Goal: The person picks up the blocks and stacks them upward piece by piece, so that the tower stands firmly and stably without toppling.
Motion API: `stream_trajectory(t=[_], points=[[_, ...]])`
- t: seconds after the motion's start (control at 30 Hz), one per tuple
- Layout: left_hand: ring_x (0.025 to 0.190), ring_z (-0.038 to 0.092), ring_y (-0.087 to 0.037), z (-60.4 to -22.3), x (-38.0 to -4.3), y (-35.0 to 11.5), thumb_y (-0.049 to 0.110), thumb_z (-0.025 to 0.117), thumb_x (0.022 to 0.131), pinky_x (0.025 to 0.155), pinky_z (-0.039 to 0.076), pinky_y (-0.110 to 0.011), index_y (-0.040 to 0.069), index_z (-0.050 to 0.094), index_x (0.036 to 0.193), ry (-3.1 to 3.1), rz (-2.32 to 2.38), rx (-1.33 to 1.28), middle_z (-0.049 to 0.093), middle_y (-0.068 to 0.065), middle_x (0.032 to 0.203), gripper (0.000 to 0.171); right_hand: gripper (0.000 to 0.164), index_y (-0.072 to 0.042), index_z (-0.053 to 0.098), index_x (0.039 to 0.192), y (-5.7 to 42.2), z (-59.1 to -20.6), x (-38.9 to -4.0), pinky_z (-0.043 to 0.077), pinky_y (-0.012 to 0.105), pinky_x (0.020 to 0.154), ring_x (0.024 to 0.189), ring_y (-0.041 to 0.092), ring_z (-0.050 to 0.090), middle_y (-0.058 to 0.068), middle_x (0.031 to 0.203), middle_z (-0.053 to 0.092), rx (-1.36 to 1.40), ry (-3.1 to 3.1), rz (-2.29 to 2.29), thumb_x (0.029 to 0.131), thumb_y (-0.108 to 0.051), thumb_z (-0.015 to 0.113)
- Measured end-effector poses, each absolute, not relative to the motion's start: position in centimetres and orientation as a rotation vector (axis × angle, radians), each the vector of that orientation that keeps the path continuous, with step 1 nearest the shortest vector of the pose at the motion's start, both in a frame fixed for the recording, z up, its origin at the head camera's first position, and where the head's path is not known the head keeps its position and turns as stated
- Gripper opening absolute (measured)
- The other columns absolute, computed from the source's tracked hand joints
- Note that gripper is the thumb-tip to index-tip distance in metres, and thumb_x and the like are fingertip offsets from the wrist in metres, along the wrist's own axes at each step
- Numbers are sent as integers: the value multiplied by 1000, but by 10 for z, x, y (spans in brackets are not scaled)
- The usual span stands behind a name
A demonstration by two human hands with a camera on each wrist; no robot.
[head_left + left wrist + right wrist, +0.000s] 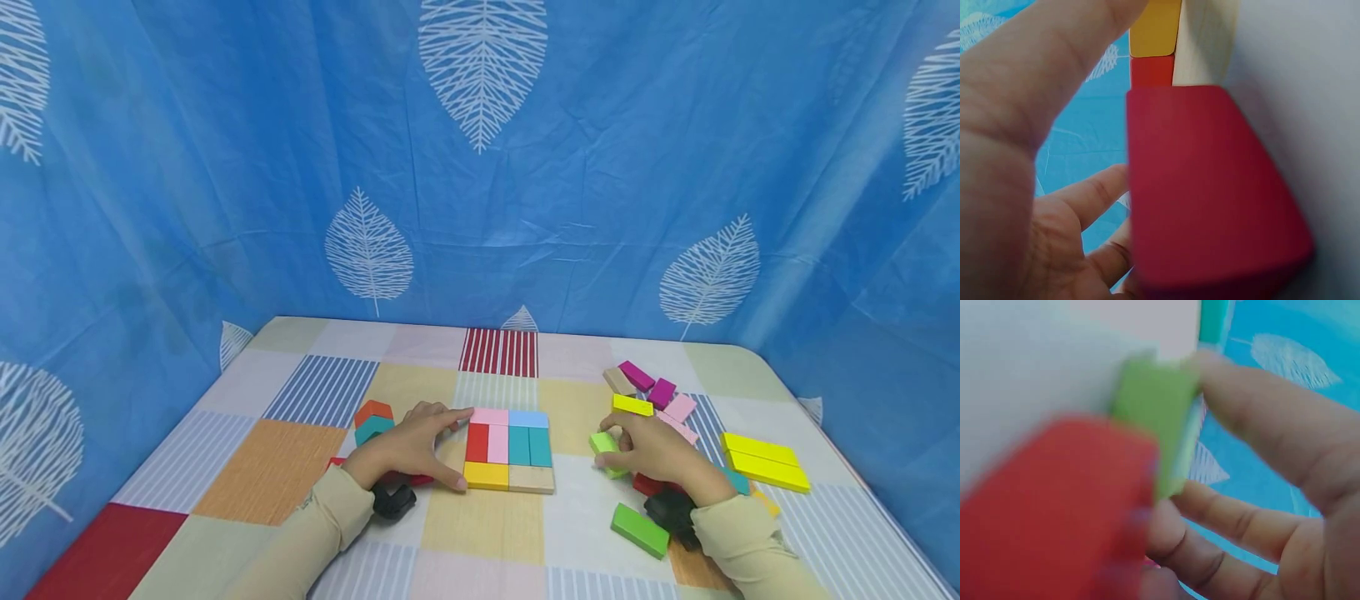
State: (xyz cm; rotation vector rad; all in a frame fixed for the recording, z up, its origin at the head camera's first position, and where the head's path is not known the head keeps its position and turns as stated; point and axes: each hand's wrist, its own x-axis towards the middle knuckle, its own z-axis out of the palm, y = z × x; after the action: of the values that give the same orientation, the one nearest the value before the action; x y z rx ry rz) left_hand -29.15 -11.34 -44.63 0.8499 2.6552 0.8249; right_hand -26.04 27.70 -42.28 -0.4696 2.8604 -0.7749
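In the head view a flat square of coloured wooden blocks lies mid-table, made of pink, light blue, red, teal, yellow and plain wood pieces. My left hand rests at its left side, thumb and index finger spread along that edge. A dark red block fills the middle of the left wrist view, close to that hand. To the right of the square, my right hand pinches a light green block between thumb and fingers. A blurred red block stands nearest the camera in the right wrist view.
Loose blocks lie around the right hand: a green block, a yellow block, a purple block and a pair of long yellow blocks. Orange and teal blocks lie beyond the left wrist. Blue curtain surrounds the table.
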Motion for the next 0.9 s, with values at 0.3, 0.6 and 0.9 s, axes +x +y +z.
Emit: stream_trajectory(t=[0.3, 0.6, 0.9], points=[[124, 44, -28, -449, -293, -114, 47, 96, 76, 98, 52, -46, 10, 51, 162, 2663, 816, 854, 58, 0, 119, 103, 66, 11, 61, 135, 275, -417, -259, 54, 24, 63, 70, 15, 55, -2, 83, 61, -603, 2697, -891, 82, -10, 93], [124, 44, -27, -449, -291, -114, 47, 97, 75, 103, 52, -51, 9, 50, 161, 2667, 833, 793, 55, 4, 115, 105, 60, 1, 69, 127, 260, -418, -256, 60, 36, 75, 89, 21, 60, 7, 111, 66, -619, 2957, -752, 75, -19, 94], [123, 44, -27, -449, -293, -113, 47, 97, 74, 103, 52, -51, 9, 51, 160, 2673, 825, 827, 56, 3, 116, 105, 55, 2, 71, 127, 228, -411, -260, 58, 35, 79, 97, 24, 61, 10, 120, 72, -750, 2967, -873, 80, -18, 89]])
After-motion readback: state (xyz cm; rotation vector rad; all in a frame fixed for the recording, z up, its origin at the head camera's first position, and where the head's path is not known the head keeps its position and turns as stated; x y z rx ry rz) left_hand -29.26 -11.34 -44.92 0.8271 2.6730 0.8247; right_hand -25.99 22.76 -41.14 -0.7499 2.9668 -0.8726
